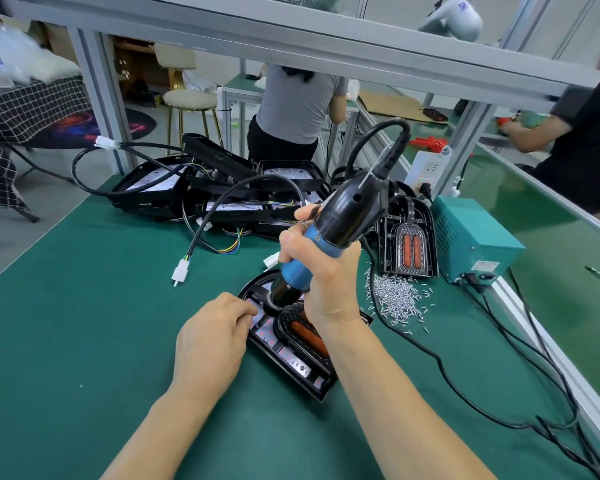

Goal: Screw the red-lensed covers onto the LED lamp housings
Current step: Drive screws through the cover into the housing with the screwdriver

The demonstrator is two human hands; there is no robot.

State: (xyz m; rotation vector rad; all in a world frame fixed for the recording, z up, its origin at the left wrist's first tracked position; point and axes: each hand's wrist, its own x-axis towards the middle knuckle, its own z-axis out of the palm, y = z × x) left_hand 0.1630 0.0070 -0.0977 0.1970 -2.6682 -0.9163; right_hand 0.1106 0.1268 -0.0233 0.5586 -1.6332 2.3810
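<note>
A black LED lamp housing [284, 355] lies flat on the green mat in front of me, with a red-lensed cover [309, 336] seated in its middle. My right hand [321, 271] grips a blue and black electric screwdriver [329, 233], tip down on the housing's far left part. My left hand [212, 337] rests on the housing's left edge, fingertips pinched beside the driver's tip. What the fingertips pinch is hidden. A heap of small silver screws [397, 297] lies to the right.
A pile of black housings with cables [222, 188] sits behind. Finished lamps [409, 237] lean beside a teal power supply box [471, 237]. Black cords [465, 386] trail across the mat at right. Two people work at benches behind the frame.
</note>
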